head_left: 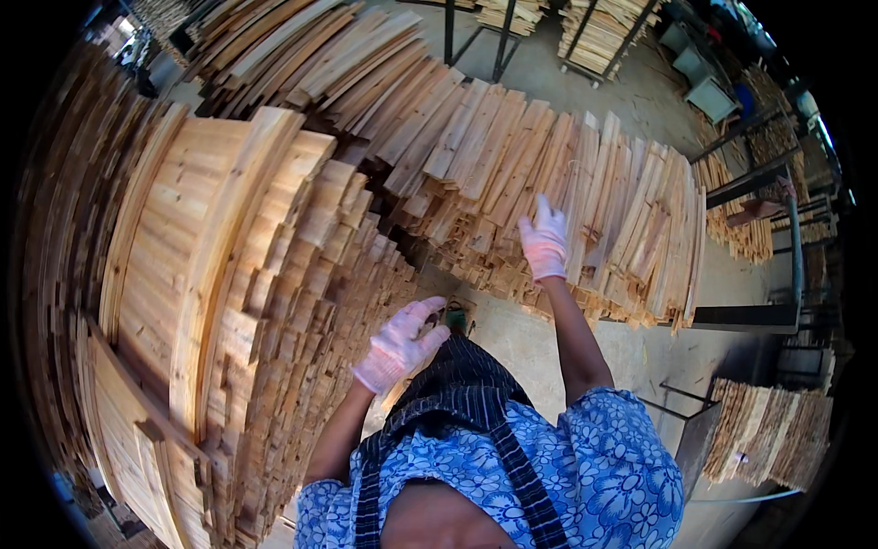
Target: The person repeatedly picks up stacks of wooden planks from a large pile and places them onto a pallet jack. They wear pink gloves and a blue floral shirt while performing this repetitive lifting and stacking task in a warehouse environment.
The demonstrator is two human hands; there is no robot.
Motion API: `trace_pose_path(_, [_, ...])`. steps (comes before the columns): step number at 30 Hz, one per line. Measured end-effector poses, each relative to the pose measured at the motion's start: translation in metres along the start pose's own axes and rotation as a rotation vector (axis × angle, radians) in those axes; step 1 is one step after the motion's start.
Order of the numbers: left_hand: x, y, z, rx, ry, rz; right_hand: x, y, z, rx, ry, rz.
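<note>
Both of my hands wear pale pink-white gloves. My right hand (pixel 546 242) reaches forward over the near ends of a long row of wooden slats (pixel 494 156), its fingers stretched out. Whether its fingertips touch the wood I cannot tell. Nearer my body, my left hand (pixel 402 344) hovers with thumb and fingers apart and holds nothing. It is closest to the stepped edge of a tall stack of planks (pixel 302 274) on my left. The slats in the row lie side by side in layers, their ends uneven.
Loose boards (pixel 219 238) lie on top of the left stack. A dark metal frame (pixel 745 317) bounds the row's right end. Another slat bundle (pixel 768 430) stands at the lower right. Beyond the row, a wood pile (pixel 604 37) rests on a rack on the concrete floor (pixel 631 96).
</note>
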State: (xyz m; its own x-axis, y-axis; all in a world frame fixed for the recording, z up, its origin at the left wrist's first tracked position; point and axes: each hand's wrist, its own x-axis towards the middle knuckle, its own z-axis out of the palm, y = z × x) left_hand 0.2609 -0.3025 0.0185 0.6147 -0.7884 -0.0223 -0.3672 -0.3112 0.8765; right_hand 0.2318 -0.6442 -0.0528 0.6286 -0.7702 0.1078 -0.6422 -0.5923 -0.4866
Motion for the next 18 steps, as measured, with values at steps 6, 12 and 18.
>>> trace_pose_path(6, [0.168, -0.059, 0.105, -0.279, -0.408, -0.516, -0.043, 0.114, 0.024, -0.150, -0.121, 0.606])
trace_pose_path(12, [0.311, -0.111, 0.216, -0.053, -0.285, -0.475, -0.028, 0.130, 0.048, 0.019, -0.160, 0.612])
trace_pose_path(18, [0.349, -0.074, 0.270, 0.281, -0.234, -0.591, 0.019, 0.104, 0.051, -0.091, -0.043, 0.726])
